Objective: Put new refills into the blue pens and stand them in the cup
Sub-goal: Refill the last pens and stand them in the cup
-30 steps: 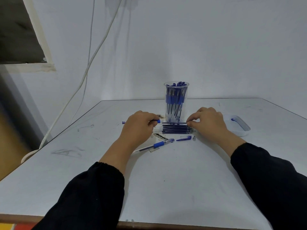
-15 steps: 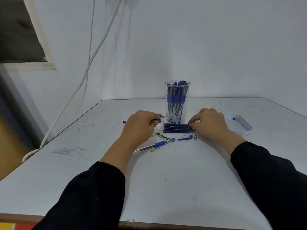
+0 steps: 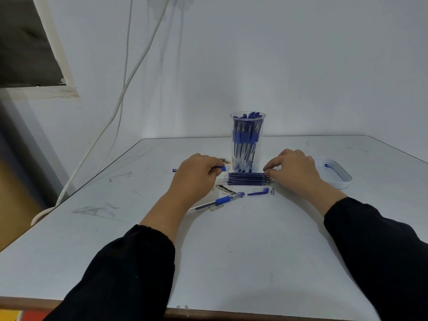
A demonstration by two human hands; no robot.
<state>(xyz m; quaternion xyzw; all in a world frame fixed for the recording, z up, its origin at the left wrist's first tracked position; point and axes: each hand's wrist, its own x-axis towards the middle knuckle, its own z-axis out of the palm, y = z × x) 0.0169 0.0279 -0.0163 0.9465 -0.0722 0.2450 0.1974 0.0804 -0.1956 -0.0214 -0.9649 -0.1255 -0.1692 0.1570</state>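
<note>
Left hand (image 3: 196, 174) is curled around a pen (image 3: 221, 168): its blue end pokes out right of the fingers, and a small blue tip (image 3: 174, 170) shows on the hand's left side. Can't tell how much of the barrel is inside the fist.

Right hand (image 3: 294, 169) has fingers curled, thumb and forefinger pinching at the right end of the refills (image 3: 246, 177). Whether it grips one refill or several, can't tell.

Refills: a bundle of dark blue sticks lying flat on the counter (image 3: 231, 251), side by side, running left-right between the two hands, just in front of the cup (image 3: 247, 142).

Cup: clear, upright, centre-back of the counter, packed with blue pens standing in it, caps at the rim.

Nearer the camera than the refills: a second pen (image 3: 217, 202) with a clear barrel and blue grip lies at an angle, partly under the left wrist. Right of it a blue cap (image 3: 258, 192), and just beside that a small grey metal cone (image 3: 272, 191), apart from both.

A clear shallow tray (image 3: 340, 179) sits right of the right hand, with something blue in it, too small to identify.

Both sleeves (image 3: 120, 274) black. A white cable (image 3: 129, 72) hangs down the wall at left. Dark scuff marks (image 3: 223, 188) on the counter near the left hand.
</note>
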